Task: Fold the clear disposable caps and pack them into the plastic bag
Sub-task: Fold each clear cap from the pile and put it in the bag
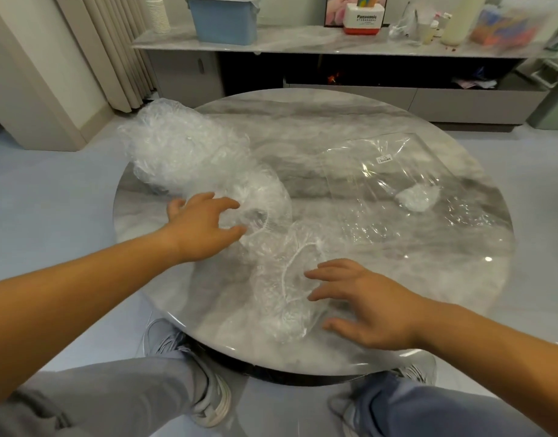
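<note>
Marble bench (334, 121) holds the plastic bag (381, 171), one folded cap (416, 198) inside; the heap of caps (189, 152) lies left of the bag. Left hand (202, 228) and right hand (366, 307), each grip open and empty, spread over a loose cap (287, 279), probably to flatten it.

Home living room: marble table (302, 121), sideboard (302, 45).

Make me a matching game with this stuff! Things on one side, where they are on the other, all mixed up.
1 heap of caps
2 plastic bag
3 blue box
4 right hand

a on the shelf
b flat on the right of the table
c piled on the left of the table
d fingers spread, by the near cap

Pairs: 1-c, 2-b, 3-a, 4-d
</note>
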Action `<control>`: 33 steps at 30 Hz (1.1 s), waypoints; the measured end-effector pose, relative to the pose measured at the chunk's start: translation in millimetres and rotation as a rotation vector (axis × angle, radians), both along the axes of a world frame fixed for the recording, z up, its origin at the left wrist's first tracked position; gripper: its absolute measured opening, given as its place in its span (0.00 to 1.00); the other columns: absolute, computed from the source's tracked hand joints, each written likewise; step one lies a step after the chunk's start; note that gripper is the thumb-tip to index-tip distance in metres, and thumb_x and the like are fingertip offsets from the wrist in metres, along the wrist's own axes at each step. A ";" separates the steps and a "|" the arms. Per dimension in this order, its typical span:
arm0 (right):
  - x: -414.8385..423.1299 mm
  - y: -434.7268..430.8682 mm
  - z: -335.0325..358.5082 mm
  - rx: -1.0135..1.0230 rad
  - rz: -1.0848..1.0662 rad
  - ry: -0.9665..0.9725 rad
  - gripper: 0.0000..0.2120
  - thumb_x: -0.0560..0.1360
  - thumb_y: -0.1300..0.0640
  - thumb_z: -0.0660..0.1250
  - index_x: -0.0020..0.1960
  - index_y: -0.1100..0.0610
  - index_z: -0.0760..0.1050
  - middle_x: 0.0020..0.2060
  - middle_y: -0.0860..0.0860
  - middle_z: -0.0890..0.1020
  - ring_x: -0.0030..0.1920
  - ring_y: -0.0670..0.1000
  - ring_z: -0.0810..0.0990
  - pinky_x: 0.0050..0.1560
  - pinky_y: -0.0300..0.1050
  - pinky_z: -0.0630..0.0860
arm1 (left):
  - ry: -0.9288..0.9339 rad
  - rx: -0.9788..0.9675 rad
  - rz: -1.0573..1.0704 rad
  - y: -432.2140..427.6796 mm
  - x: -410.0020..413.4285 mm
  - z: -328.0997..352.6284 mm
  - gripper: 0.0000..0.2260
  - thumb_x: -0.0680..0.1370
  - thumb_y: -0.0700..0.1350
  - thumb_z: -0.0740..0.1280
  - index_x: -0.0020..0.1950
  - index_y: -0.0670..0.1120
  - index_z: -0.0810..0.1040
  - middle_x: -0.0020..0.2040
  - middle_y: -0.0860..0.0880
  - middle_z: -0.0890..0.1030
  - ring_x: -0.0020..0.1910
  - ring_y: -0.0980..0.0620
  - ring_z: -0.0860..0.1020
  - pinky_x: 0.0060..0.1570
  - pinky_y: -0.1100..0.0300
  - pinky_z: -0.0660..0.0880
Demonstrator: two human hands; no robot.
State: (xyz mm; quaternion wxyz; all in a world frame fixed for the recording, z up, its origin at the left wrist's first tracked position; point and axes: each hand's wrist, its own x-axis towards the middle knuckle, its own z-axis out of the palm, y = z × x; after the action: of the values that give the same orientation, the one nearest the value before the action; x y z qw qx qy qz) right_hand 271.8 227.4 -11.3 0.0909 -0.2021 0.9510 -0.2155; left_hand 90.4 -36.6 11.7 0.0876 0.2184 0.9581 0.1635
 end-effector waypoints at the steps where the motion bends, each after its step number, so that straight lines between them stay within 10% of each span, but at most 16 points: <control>1: -0.9 -0.8 -1.8 0.006 0.000 -0.005 0.21 0.77 0.43 0.68 0.69 0.47 0.76 0.75 0.43 0.69 0.76 0.44 0.60 0.74 0.39 0.60 | -0.166 0.262 0.114 0.3 -2.6 3.4 0.19 0.80 0.57 0.67 0.71 0.55 0.74 0.69 0.56 0.75 0.75 0.51 0.67 0.73 0.50 0.59; 4: -3.9 -0.4 -2.3 -0.007 -0.033 0.014 0.18 0.77 0.45 0.68 0.64 0.50 0.80 0.65 0.45 0.79 0.69 0.46 0.71 0.69 0.44 0.70 | -0.336 1.092 0.475 3.1 -13.8 20.3 0.10 0.77 0.45 0.72 0.58 0.48 0.82 0.58 0.53 0.83 0.65 0.53 0.77 0.56 0.64 0.70; 6: -4.7 3.0 -0.5 -0.005 -0.075 0.043 0.17 0.77 0.45 0.67 0.63 0.48 0.79 0.59 0.43 0.79 0.64 0.44 0.73 0.64 0.44 0.73 | -0.233 1.205 0.592 1.2 -23.3 28.8 0.04 0.78 0.45 0.69 0.52 0.49 0.81 0.56 0.53 0.85 0.61 0.57 0.78 0.50 0.68 0.69; 10: -9.4 6.2 0.8 -0.056 -0.165 0.089 0.15 0.78 0.46 0.70 0.63 0.45 0.78 0.59 0.39 0.77 0.56 0.40 0.74 0.57 0.38 0.74 | 0.084 0.754 0.372 -1.5 -14.2 22.7 0.07 0.75 0.55 0.69 0.46 0.54 0.84 0.48 0.59 0.85 0.50 0.60 0.80 0.61 0.57 0.74; 17: -21.0 -1.5 0.0 -0.023 -0.111 -0.102 0.18 0.77 0.46 0.72 0.65 0.46 0.79 0.57 0.38 0.78 0.46 0.41 0.78 0.51 0.35 0.75 | -0.177 0.037 -0.771 31.0 60.8 -10.5 0.22 0.79 0.66 0.61 0.63 0.55 0.80 0.61 0.59 0.79 0.61 0.62 0.75 0.64 0.57 0.73; 25: -10.2 27.2 23.0 0.020 -0.161 -0.072 0.04 0.75 0.47 0.73 0.49 0.43 0.80 0.47 0.40 0.76 0.47 0.41 0.78 0.50 0.39 0.76 | -0.139 -0.076 -0.745 3.3 51.1 -23.3 0.40 0.68 0.72 0.70 0.74 0.55 0.63 0.78 0.58 0.59 0.74 0.59 0.62 0.71 0.60 0.67; 33: 4.3 23.4 26.1 0.297 -0.097 -0.017 0.10 0.76 0.39 0.69 0.49 0.42 0.72 0.49 0.39 0.72 0.46 0.43 0.74 0.44 0.37 0.71 | 0.101 0.051 -0.800 0.0 59.7 -32.7 0.16 0.75 0.59 0.65 0.59 0.56 0.79 0.59 0.55 0.74 0.52 0.55 0.76 0.47 0.61 0.75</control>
State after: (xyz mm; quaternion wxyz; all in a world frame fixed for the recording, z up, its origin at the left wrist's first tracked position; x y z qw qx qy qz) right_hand 276.0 250.8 14.8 0.1172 -0.1387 0.9803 -0.0780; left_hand 150.1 -36.6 -21.0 0.0915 0.5839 0.7962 0.1294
